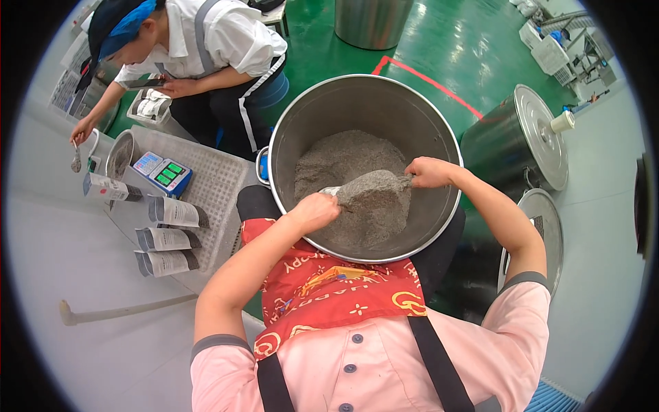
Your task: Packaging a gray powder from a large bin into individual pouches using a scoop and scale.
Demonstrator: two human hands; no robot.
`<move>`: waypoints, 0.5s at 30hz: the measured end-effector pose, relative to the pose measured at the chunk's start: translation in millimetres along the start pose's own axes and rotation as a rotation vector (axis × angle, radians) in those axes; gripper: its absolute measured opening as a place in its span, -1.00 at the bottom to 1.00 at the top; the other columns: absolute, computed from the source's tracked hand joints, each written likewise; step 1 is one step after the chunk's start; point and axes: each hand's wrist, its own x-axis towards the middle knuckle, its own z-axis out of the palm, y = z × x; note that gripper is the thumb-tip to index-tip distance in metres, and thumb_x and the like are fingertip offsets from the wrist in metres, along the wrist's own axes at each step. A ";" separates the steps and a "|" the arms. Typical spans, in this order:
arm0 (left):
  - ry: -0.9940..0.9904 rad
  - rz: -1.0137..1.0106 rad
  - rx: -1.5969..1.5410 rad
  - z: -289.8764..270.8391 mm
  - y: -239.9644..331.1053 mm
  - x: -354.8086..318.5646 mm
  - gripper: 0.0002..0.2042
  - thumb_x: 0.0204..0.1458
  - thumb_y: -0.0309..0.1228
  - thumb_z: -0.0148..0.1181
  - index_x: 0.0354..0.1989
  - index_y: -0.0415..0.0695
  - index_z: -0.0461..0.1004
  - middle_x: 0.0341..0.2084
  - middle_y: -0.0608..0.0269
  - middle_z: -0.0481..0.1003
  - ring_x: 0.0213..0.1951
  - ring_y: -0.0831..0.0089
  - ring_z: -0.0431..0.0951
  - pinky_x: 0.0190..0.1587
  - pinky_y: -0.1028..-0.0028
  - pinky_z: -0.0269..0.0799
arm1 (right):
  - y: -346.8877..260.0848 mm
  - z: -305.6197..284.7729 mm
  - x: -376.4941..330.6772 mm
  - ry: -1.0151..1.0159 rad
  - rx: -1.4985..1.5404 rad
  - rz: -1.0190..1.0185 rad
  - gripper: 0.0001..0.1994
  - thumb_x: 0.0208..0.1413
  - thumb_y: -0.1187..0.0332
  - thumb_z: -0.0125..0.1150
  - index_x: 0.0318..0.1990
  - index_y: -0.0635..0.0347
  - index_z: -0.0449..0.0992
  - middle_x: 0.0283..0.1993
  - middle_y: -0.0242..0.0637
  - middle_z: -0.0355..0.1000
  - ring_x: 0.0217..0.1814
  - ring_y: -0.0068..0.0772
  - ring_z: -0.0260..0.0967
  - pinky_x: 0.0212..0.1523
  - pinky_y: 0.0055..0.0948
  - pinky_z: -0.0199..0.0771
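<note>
A large steel pot stands between my knees, with grey-brown powder in it. Over the powder, a powder-coated scoop is heaped with the same stuff. My right hand is closed at the scoop's right end, inside the far right part of the rim. At the scoop's left end, my left hand is closed too. A small white edge shows beside its fingers; what it belongs to is mostly hidden.
At left, a co-worker holds a phone and a spoon. Near them are a digital scale, a steel bowl and several pouches on a perforated white surface. A lidded steel drum stands at right.
</note>
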 end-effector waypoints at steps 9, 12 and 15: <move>0.002 -0.070 -0.024 7.7 13.9 -1.7 -0.90 -0.22 -0.48 0.06 -0.63 -0.23 0.47 -0.54 0.03 0.46 -0.43 0.18 0.54 -0.38 0.29 0.47 | -64.7 -10.0 4.0 0.031 -0.432 -0.010 -0.72 -0.01 0.19 0.08 -0.46 0.25 0.54 -0.43 -0.06 0.49 -0.32 -0.05 0.46 -0.26 -0.18 0.43; 0.022 -0.117 -0.048 10.1 15.9 -2.7 -0.90 -0.24 -0.49 0.07 -0.64 -0.25 0.48 -0.53 0.02 0.46 -0.42 0.16 0.54 -0.37 0.29 0.47 | -90.0 -3.1 9.0 0.078 -0.611 -0.021 -0.77 -0.06 0.24 0.10 -0.54 0.20 0.54 -0.49 -0.12 0.49 -0.39 -0.13 0.48 -0.36 -0.22 0.45; 0.047 -0.110 -0.091 9.3 15.5 -4.0 -0.90 -0.24 -0.50 0.06 -0.64 -0.25 0.47 -0.53 0.00 0.46 -0.41 0.14 0.54 -0.36 0.29 0.46 | -99.9 -5.7 14.5 0.116 -0.700 -0.040 -0.85 -0.15 0.32 0.12 -0.61 0.13 0.54 -0.55 -0.18 0.49 -0.44 -0.22 0.50 -0.45 -0.31 0.43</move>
